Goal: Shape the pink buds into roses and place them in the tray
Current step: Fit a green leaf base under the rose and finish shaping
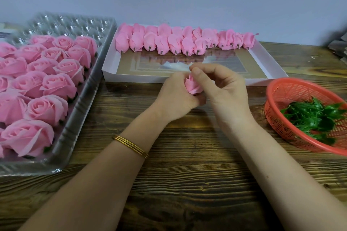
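The pink bud (193, 86) is gripped by the left hand (175, 97), its tip pinched by the right hand (224, 88), and a petal may be torn if overpulled.

A: Bright enough?
B: Yes, soft and even; only faint shadow lies beneath the right hand (223, 90) on the bench (187, 184).
A: Glare?
B: White glints across the clear tray (78, 24), and the box's (131, 78) glossy floor mirrors the buds (169, 43).
A: Sharpness?
B: Centre crisp, fingertips (196, 71) slightly smeared; the edges bow, and the basket (293, 93) blurs.
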{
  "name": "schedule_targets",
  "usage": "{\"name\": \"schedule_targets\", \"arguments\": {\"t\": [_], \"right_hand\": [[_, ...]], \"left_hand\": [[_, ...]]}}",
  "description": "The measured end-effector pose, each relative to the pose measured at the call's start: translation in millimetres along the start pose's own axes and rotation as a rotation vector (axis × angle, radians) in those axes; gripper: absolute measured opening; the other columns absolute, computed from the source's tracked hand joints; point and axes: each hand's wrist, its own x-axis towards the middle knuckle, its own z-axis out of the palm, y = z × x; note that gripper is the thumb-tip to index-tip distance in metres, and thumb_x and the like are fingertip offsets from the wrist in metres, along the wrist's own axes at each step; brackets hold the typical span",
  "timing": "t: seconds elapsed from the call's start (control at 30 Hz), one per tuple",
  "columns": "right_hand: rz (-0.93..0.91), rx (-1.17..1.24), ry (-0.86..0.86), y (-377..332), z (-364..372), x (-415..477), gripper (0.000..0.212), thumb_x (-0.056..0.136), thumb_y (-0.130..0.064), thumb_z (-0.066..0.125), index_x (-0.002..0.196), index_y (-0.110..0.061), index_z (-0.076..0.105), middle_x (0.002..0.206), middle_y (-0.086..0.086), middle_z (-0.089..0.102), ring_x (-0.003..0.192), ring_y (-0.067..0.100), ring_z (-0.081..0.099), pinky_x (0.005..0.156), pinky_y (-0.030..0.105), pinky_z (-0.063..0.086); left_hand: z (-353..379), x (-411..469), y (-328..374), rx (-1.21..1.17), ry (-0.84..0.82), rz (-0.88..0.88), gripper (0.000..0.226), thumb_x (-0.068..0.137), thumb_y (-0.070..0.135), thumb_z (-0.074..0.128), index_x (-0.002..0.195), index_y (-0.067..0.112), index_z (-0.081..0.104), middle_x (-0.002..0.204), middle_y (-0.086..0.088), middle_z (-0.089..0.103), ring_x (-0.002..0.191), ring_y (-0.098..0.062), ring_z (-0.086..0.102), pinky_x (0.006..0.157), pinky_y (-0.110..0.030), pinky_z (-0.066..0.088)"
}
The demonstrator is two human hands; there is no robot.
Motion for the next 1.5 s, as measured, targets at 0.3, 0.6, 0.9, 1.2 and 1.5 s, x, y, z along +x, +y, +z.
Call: {"name": "schedule_targets", "arguments": {"t": [0.3,0.6,0.9,1.2,1.5], "right_hand": [[-0.003,-0.055,-0.022,4.3,2.0,-3.7,0.015,0.081,-0.006,0.075,0.09,-0.017,0.072,0.085,0.0,0.072,0.079,0.008,0.066,0.08,0.027,0.053],[-0.017,-0.178,-0.033,5.1,2.7,-4.8,0.028,0.076,-0.005,0.08,0.101,-0.014,0.07,0.099,0.007,0.072,0.09,0.013,0.066,0.09,0.038,0.054],[-0.007,-0.216,-0.052,9.2,6.7,-6.3,0.033,0.079,-0.02,0.076,0.111,-0.021,0.068,0.113,0.011,0.067,0.102,0.022,0.065,0.095,0.046,0.052],[-0.016,-0.371,-0.148,13.9,7.4,-6.6,0.052,0.084,-0.039,0.06,0.133,-0.023,0.056,0.123,0.002,0.061,0.12,0.011,0.055,0.109,0.038,0.039],[0.014,-0.411,-0.262,12.3,-1.3,-5.3,0.041,0.084,-0.045,0.059,0.116,-0.021,0.065,0.112,0.001,0.064,0.111,0.009,0.055,0.097,0.029,0.043]], "left_hand": [[0.0,-1.4,0.7,0.065,0.031,0.069,0.013,0.061,0.02,0.067,0.073,0.022,0.067,0.078,-0.005,0.072,0.083,-0.025,0.069,0.077,-0.047,0.055],[0.3,0.7,-3.2,0.096,0.041,0.086,0.007,0.068,0.021,0.058,0.068,0.024,0.065,0.067,0.008,0.066,0.071,-0.013,0.062,0.069,-0.032,0.052],[0.0,3.2,-6.8,0.057,0.072,0.08,0.009,0.076,0.009,0.072,0.083,0.003,0.071,0.079,-0.011,0.072,0.079,-0.025,0.069,0.074,-0.045,0.055],[0.8,2.8,-6.6,-0.037,0.121,0.027,0.02,0.065,0.017,0.066,0.072,-0.001,0.062,0.068,-0.014,0.064,0.068,-0.022,0.058,0.068,-0.048,0.053],[-0.2,2.1,-6.2,-0.063,0.098,0.035,0.01,0.065,0.013,0.063,0.068,0.004,0.061,0.066,-0.005,0.058,0.067,-0.018,0.054,0.064,-0.038,0.047]]}}
